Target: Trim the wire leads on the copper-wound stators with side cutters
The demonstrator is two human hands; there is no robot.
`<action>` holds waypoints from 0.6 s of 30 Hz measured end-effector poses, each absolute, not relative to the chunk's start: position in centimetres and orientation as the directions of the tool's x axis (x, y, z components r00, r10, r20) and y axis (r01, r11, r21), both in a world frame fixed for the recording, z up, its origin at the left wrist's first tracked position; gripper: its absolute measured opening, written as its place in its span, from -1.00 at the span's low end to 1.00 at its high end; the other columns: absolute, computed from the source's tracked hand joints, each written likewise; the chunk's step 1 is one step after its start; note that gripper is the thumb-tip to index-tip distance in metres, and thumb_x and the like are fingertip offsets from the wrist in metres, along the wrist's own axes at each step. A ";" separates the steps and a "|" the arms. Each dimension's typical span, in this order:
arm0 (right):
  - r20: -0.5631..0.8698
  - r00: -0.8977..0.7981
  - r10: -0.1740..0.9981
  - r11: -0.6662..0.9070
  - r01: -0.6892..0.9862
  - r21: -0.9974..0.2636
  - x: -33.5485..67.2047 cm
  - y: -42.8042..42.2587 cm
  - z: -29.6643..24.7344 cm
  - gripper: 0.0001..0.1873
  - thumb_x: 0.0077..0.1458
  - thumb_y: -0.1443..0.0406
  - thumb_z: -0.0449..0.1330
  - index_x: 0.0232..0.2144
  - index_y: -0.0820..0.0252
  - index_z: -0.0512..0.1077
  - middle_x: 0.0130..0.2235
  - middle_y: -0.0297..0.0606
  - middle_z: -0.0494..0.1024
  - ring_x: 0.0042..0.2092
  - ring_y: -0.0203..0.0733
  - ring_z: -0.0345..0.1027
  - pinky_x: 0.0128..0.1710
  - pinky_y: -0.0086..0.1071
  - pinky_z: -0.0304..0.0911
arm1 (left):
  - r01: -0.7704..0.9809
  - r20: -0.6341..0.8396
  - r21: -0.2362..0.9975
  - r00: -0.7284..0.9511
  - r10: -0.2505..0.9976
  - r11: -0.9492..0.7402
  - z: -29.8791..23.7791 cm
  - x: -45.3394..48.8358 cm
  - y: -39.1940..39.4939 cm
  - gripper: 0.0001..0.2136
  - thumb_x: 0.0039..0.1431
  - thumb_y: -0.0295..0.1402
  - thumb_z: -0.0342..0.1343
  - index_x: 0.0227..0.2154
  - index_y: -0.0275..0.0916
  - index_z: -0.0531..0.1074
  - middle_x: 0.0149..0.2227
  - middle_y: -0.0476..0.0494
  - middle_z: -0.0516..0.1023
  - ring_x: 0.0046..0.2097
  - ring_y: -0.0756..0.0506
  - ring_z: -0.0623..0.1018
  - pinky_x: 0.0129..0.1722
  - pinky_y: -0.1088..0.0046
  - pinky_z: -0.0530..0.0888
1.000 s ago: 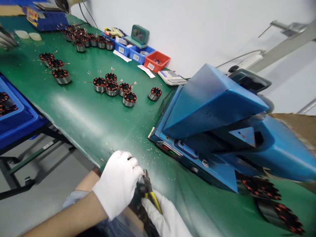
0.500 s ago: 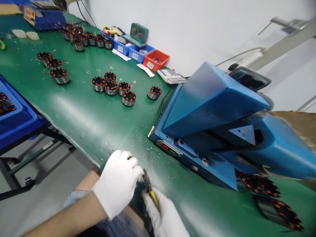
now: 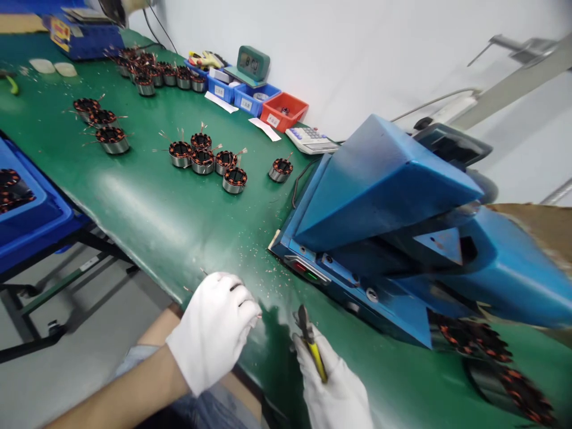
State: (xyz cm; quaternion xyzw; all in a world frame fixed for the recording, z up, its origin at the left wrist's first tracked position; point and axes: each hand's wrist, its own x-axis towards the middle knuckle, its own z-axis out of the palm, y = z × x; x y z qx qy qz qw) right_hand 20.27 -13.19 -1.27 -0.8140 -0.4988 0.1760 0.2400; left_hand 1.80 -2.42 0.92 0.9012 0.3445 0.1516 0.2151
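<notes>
My left hand (image 3: 217, 330), in a white glove, is closed with its fingers curled down near the table's front edge. It grips what appears to be a wound motor stator; the glove hides the body. Thin wire ends poke out to the left of the hand, like those on the other stators, and a short tip shows at the fingertips. My right hand (image 3: 337, 381), also gloved, is closed round a pair of cutting pliers (image 3: 316, 351) with dark jaws and yellow handles. The plier jaws point up and away, apart from my left hand.
A blue machine (image 3: 384, 190) stands at right, with stators (image 3: 504, 381) beside it. More stators (image 3: 203, 161) sit in groups further back. Small bins (image 3: 283, 110), a calculator (image 3: 311, 141) and a clock (image 3: 253, 62) line the wall. A blue crate (image 3: 36, 220) is at left. Wire clippings litter the green table (image 3: 179, 220).
My right hand has moved right with the pliers, away from my left fingertips. My left hand stays in nearly the same place. The view has shifted slightly.
</notes>
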 end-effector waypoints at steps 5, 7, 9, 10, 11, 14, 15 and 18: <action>-0.012 0.372 0.928 -0.256 0.614 -0.747 22.6 -14.7 -2.3 -0.58 0.19 0.17 0.11 0.09 0.02 0.42 -0.14 -0.21 0.64 -0.29 -0.14 0.58 -0.26 -0.46 0.47 | 0.491 0.355 0.503 0.633 0.688 -0.711 1.1 0.5 -3.1 -0.87 0.20 -0.43 0.07 -0.18 -0.27 0.35 0.04 -0.21 0.41 0.11 -0.17 0.35 0.21 0.13 0.19; 0.044 0.304 0.952 -0.181 0.671 -0.719 23.5 -14.9 -2.7 -0.56 0.17 0.24 0.12 0.11 -0.05 0.39 0.02 -0.24 0.56 -0.11 -0.12 0.54 -0.13 -0.44 0.44 | 0.527 0.395 0.473 0.589 0.705 -0.706 1.3 -0.3 -3.4 -0.89 0.19 -0.41 0.10 -0.23 -0.28 0.35 0.04 -0.23 0.40 0.12 -0.19 0.34 0.23 0.11 0.17; 0.052 0.201 0.978 -0.120 0.752 -0.648 24.0 -14.8 -3.0 -0.49 0.17 0.29 0.08 0.18 -0.08 0.30 0.03 -0.23 0.54 -0.05 -0.13 0.51 -0.10 -0.44 0.43 | 0.571 0.396 0.430 0.578 0.714 -0.700 1.4 -1.1 -3.5 -0.87 0.18 -0.36 0.14 -0.25 -0.28 0.36 0.03 -0.25 0.41 0.11 -0.23 0.35 0.21 0.06 0.18; 0.048 0.157 0.986 -0.096 0.785 -0.612 24.1 -14.6 -3.2 -0.47 0.18 0.30 0.05 0.21 -0.07 0.25 0.02 -0.21 0.53 -0.06 -0.14 0.51 -0.11 -0.43 0.43 | 0.592 0.382 0.405 0.583 0.717 -0.697 1.3 -1.3 -3.5 -0.85 0.16 -0.33 0.16 -0.26 -0.29 0.37 0.03 -0.26 0.41 0.11 -0.25 0.35 0.19 0.04 0.20; 0.046 0.137 0.990 -0.086 0.814 -0.574 24.1 -14.3 -3.5 -0.45 0.20 0.30 0.02 0.23 -0.06 0.21 0.01 -0.17 0.52 -0.07 -0.13 0.52 -0.12 -0.41 0.44 | 0.612 0.357 0.377 0.596 0.719 -0.695 1.2 -1.5 -3.5 -0.82 0.15 -0.30 0.18 -0.26 -0.28 0.38 0.04 -0.26 0.41 0.11 -0.28 0.35 0.18 0.02 0.21; 0.094 0.223 0.970 -0.165 0.895 -0.415 24.3 -13.0 -4.4 -0.51 0.21 0.18 0.02 0.16 0.10 0.32 -0.08 -0.02 0.51 -0.22 0.00 0.55 -0.25 -0.21 0.50 | 0.658 0.266 0.289 0.643 0.718 -0.695 0.4 -1.7 -3.3 -0.78 0.10 -0.21 0.25 -0.29 -0.24 0.43 0.04 -0.20 0.44 0.10 -0.30 0.37 0.17 -0.02 0.20; 0.115 0.258 0.959 -0.203 0.913 -0.353 24.4 -12.5 -4.7 -0.53 0.18 0.12 0.04 0.10 0.12 0.38 -0.11 0.01 0.52 -0.26 0.05 0.55 -0.31 -0.15 0.50 | 0.662 0.245 0.271 0.655 0.715 -0.699 0.0 -1.7 -3.2 -0.77 0.09 -0.19 0.26 -0.31 -0.23 0.44 0.05 -0.17 0.45 0.10 -0.29 0.38 0.19 -0.01 0.19; 0.140 0.224 0.965 -0.183 0.950 -0.254 24.7 -11.3 -5.2 -0.56 0.08 0.03 0.15 -0.02 0.00 0.48 -0.17 -0.01 0.55 -0.27 0.17 0.52 -0.38 -0.06 0.47 | 0.671 0.228 0.252 0.660 0.716 -0.698 -0.9 -2.4 -2.4 -0.73 0.09 -0.09 0.25 -0.33 -0.19 0.45 0.08 -0.11 0.43 0.12 -0.26 0.36 0.19 0.03 0.19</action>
